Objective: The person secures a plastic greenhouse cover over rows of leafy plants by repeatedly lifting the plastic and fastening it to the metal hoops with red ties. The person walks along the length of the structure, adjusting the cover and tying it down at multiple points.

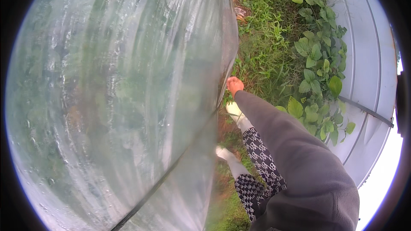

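My right hand reaches from a dark grey sleeve to the lower edge of a large translucent plastic film. Its fingers are curled and meet the film's edge; whether they grip it is not clear. The film is wet, wrinkled and fills the left half of the view, with blurred greenery behind it. A dark strap runs slantwise across it to a point just below the hand. My left hand is out of view. Below my arm are my legs in patterned black-and-white trousers and pale boots.
A strip of grass and weeds lies alongside the film, with reddish soil showing in places. Leafy vines grow against another pale plastic-covered structure on the right, crossed by curved lines and a dark strap.
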### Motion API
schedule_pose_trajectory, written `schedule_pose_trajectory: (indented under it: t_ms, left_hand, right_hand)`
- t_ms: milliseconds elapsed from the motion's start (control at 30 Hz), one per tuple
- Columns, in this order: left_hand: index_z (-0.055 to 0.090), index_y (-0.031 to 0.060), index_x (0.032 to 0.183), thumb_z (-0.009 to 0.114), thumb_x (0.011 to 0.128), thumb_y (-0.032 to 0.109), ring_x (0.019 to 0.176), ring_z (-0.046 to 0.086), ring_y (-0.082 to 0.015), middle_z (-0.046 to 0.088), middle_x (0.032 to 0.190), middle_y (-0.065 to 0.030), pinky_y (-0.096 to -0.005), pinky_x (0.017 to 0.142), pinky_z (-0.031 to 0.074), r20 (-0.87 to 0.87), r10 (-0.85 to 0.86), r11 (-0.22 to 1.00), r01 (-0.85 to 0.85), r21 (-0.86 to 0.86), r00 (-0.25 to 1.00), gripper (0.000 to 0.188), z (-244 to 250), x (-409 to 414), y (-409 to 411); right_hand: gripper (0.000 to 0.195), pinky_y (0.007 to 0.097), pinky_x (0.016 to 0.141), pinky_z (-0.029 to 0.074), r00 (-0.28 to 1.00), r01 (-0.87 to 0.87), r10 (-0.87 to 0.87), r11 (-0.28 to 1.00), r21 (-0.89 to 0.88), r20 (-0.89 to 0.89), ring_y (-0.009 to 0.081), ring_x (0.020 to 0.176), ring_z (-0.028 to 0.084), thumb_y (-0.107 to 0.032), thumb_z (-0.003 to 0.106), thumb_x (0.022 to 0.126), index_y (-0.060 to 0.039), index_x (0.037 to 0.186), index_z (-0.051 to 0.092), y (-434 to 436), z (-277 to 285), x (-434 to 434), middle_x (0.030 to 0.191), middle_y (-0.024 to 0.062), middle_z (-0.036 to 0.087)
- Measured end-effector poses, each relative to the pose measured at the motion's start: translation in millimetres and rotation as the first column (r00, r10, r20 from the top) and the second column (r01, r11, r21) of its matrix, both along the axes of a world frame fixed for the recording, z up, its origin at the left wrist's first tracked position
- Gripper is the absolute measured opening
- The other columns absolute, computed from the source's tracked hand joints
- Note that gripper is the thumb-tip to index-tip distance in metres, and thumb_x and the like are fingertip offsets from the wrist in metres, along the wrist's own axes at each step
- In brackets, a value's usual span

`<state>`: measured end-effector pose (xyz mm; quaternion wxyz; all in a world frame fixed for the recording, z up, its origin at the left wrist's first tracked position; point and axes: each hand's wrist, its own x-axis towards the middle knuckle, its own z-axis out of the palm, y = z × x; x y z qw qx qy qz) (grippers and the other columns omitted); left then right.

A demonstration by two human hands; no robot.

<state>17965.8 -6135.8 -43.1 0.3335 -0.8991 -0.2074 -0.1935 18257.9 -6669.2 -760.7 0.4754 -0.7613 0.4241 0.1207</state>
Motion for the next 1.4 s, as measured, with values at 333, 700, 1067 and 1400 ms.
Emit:
schedule_pose_trajectory:
  t_ms: [333, 700, 1067, 1400]
  left_hand:
    - [0.044, 0.0018, 0.136, 0.047, 0.093, 0.053, 0.130, 0.037, -0.0375, 0.043, 0.139, -0.0183, -0.0541, 0.107, 0.028, -0.025, -0.015, 1.000, 0.016, 0.015, 1.000, 0.068, -14.3, 4.6, -6.1]
    - [0.044, 0.0021, 0.136, 0.047, 0.093, 0.054, 0.130, 0.037, -0.0377, 0.043, 0.139, -0.0182, -0.0541, 0.107, 0.028, -0.050, 0.010, 1.000, -0.009, 0.025, 0.999, 0.068, -14.1, -2.5, -8.7]
    - [0.044, 0.0025, 0.136, 0.046, 0.093, 0.055, 0.130, 0.037, -0.0378, 0.043, 0.139, -0.0182, -0.0542, 0.107, 0.028, -0.052, 0.013, 0.999, -0.010, 0.043, 0.999, 0.068, -9.3, -2.1, -5.6]
    - [0.045, 0.0028, 0.136, 0.046, 0.092, 0.055, 0.130, 0.037, -0.0379, 0.043, 0.140, -0.0182, -0.0542, 0.107, 0.028, -0.021, 0.019, 0.999, -0.018, 0.037, 1.000, 0.068, -3.1, -2.6, 2.6]
  right_hand:
    - [0.045, 0.0359, 0.071, 0.053, 0.837, -0.547, 0.531, 0.811, -0.207, -0.131, 0.0216, 0.087, 0.064, -0.033, 0.072, 0.077, -0.0072, 0.112, 0.060, 79.7, -10.7, 95.9, 0.099, 0.0088, 0.067]
    - [0.010, 0.0351, 0.061, 0.051, 0.995, -0.098, 0.098, 0.991, -0.089, -0.006, 0.0207, 0.070, 0.063, -0.014, 0.068, 0.078, -0.0056, 0.083, 0.066, 60.7, 35.1, 85.1, 0.077, 0.0095, 0.066]
    - [0.012, 0.0333, 0.060, 0.049, 0.879, 0.433, -0.478, 0.804, 0.407, 0.009, 0.0210, 0.069, 0.061, -0.016, 0.059, 0.084, -0.0053, 0.091, 0.059, 94.7, 45.6, 84.7, 0.076, 0.0085, 0.062]
    - [0.013, 0.0323, 0.062, 0.047, 0.871, 0.366, -0.480, 0.498, 0.786, -0.102, 0.0162, 0.068, 0.054, -0.010, 0.043, 0.096, -0.0090, 0.087, 0.053, 64.3, 92.8, 58.4, 0.077, 0.0015, 0.055]
